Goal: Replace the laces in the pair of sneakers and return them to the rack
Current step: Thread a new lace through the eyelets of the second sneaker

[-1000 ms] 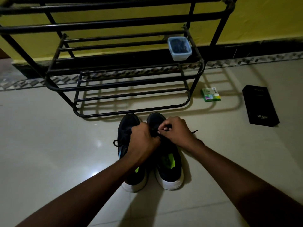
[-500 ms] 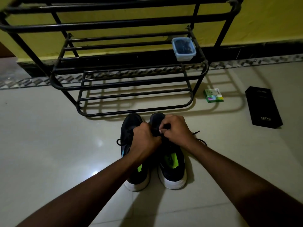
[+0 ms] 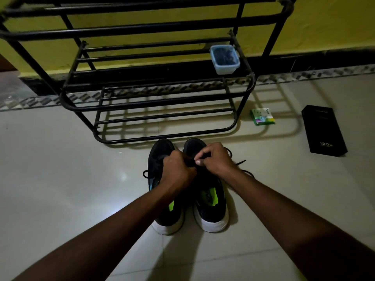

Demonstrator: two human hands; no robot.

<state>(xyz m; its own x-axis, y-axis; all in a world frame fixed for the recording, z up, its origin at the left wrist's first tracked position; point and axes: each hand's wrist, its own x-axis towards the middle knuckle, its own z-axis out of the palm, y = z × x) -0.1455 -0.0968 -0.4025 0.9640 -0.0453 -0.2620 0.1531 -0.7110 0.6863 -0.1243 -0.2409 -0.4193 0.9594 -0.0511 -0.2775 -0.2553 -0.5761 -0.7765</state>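
Left hand (image 3: 178, 172) and right hand (image 3: 218, 159) stayed pinched on the lace (image 3: 240, 162), whose 3 o'clock tail apparently looped, indicating tying underway.

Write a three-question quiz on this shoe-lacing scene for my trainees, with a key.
1. True or false: the two sneakers stand on the rack.
2. What sits at the right end of the rack's middle shelf? A) a clear plastic container B) a pair of sandals C) a folded towel
3. Fill in: the right hand pinches a black ____ above the sneakers.

Key
1. False: they stand on the floor in front of it.
2. A
3. lace
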